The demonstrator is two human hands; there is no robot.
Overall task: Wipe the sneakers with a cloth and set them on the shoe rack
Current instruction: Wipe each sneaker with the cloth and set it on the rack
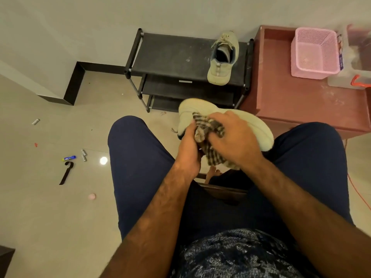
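One sneaker (222,59) sits on the shoe rack (170,55) at one o'clock, the second sneaker (200,109) is gripped centre-frame by the left hand (188,145), right hand (234,137) clutching the checked cloth (213,158) onto it: mid-wipe, seemingly, next a lift toward twelve.

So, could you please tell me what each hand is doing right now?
Left hand: closed on the sneaker.
Right hand: closed on the cloth, against the sneaker.
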